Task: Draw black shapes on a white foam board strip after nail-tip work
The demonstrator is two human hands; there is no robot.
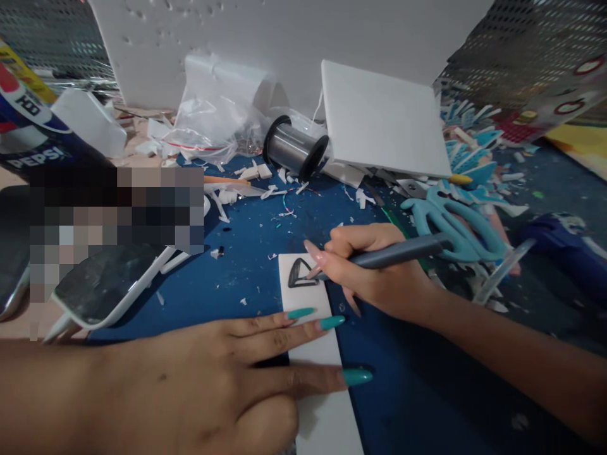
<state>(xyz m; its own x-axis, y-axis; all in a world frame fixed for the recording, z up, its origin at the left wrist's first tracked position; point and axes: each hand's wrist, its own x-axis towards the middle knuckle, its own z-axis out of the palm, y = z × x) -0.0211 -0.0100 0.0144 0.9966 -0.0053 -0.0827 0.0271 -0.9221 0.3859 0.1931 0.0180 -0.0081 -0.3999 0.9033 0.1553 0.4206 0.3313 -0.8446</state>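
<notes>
My left hand (pixel 237 373) lies flat, fingers spread, across a narrow white foam board strip (pixel 322 417) and presses it to the blue mat. Its long nails are teal. My right hand (pixel 374 272) is closed in a writing grip around a thick dark grey pen (pixel 398 251). The pen's tip touches or hovers just over a dark rounded triangle outline (pixel 300 273) drawn near the strip's far end. Fingers partly hide the tip.
Light blue scissors (pixel 455 221) lie beyond my right hand. A wire spool (pixel 296 148), a white board piece (pixel 384 120) and scraps sit at the back. A framed mirror-like object (pixel 109 278) and a Pepsi bottle (pixel 38 126) are on the left.
</notes>
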